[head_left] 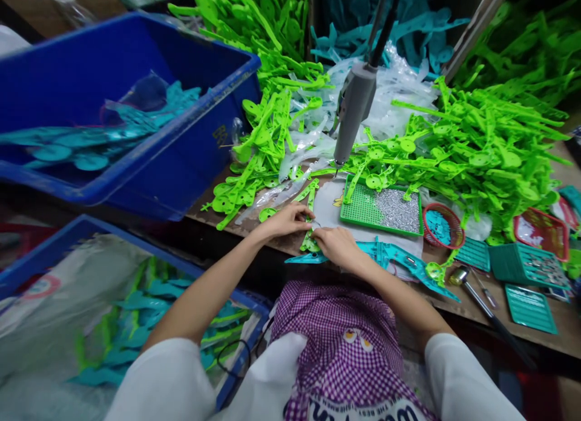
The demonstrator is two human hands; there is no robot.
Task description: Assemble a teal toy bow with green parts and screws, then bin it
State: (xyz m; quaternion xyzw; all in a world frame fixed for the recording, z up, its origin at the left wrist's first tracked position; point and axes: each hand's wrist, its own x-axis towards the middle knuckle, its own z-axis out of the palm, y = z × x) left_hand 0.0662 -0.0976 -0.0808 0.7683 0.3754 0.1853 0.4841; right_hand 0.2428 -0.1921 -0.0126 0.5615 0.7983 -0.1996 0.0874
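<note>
My left hand (290,220) and my right hand (336,244) meet at the table's front edge, fingers bent and pinched close together. Between and under them is a lime-green plastic part (309,244) with a long arm and a round end. The right fingertips press on it; what the left fingertips pinch is too small to make out. Beneath my right wrist lies a long teal plastic piece (394,256) with a lime-green part (436,271) at its right end. A grey electric screwdriver (354,109) hangs point down just beyond my hands.
Behind my hands is a green tray (384,227) of small metal screws. To its right stand a red basket (462,234) of teal pieces, a hammer (481,300) and green boxes (529,264). Lime-green parts (490,137) heap at the back. Blue bins (200,137) stand left.
</note>
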